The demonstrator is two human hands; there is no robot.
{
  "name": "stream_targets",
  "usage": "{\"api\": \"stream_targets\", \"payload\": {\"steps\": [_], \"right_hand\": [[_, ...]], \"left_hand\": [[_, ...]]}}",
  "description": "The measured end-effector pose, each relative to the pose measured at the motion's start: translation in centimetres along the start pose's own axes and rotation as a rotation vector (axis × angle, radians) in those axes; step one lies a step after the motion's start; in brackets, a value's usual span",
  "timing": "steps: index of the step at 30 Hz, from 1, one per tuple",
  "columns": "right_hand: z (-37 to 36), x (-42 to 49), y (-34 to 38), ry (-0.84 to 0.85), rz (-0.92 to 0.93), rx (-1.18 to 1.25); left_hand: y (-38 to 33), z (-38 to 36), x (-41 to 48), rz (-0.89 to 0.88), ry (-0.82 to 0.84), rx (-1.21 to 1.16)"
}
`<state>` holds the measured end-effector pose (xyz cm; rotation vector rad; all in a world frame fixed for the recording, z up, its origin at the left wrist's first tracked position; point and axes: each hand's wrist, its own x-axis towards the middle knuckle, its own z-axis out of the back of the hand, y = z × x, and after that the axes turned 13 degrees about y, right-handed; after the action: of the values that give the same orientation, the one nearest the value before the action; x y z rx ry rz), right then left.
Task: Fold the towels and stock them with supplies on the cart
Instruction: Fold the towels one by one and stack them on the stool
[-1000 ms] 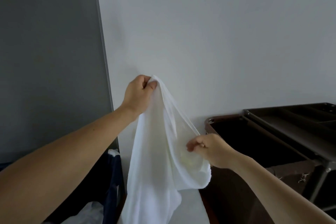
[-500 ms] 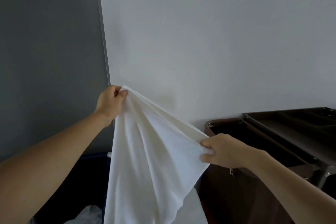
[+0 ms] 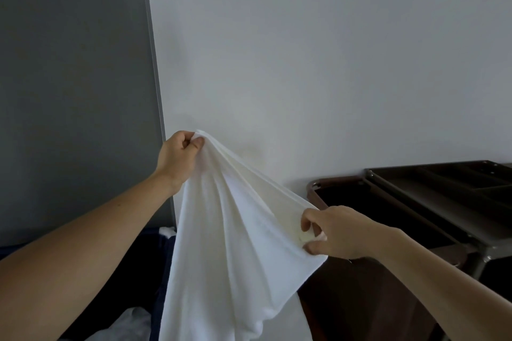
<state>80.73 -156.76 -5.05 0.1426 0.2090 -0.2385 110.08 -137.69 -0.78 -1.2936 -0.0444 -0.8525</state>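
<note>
Left of the cart (image 3: 432, 196), the left hand (image 3: 177, 159) and right hand (image 3: 332, 231) each pinch the white towel (image 3: 230, 243), hanging unfolded (early days). Folding and stocking seemingly remain.

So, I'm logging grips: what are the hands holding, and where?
One white towel: the left hand pinches its bunched top end, the right hand pinches its stretched edge lower down.

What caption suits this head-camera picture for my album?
Left hand and right hand pinch a white cloth towel spread beside a dark brown cart.
</note>
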Motion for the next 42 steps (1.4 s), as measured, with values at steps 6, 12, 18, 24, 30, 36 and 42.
{"api": "stream_targets", "payload": {"steps": [6, 12, 18, 24, 30, 36, 42], "right_hand": [[-2.1, 0.1, -1.9, -0.181, 0.066, -0.034], [-5.5, 1.8, -3.8, -0.166, 0.082, -0.183], [-7.3, 2.7, -4.0, -0.206, 0.083, -0.017], [-7.3, 3.7, -4.2, -0.367, 0.05, 0.079], [-6.8, 4.1, -4.6, -0.138, 0.063, -0.134], [-7.3, 4.6, -3.8, 0.023, 0.043, -0.352], [-7.5, 3.7, -3.0, -0.084, 0.215, -0.483]], "left_hand": [[0.4, 0.0, -0.1, 0.014, -0.03, -0.056], [-1.5, -1.4, -0.4, -0.025, 0.031, -0.138], [-3.2, -1.8, -0.8, -0.066, 0.07, -0.18], [-3.4, -2.0, -1.1, -0.074, 0.119, -0.19], [-2.7, -2.2, -1.1, -0.075, 0.163, -0.229], [-2.3, -2.1, -1.3, -0.094, 0.185, -0.193], [-1.3, -1.5, -1.0, -0.062, 0.151, -0.17]]}}
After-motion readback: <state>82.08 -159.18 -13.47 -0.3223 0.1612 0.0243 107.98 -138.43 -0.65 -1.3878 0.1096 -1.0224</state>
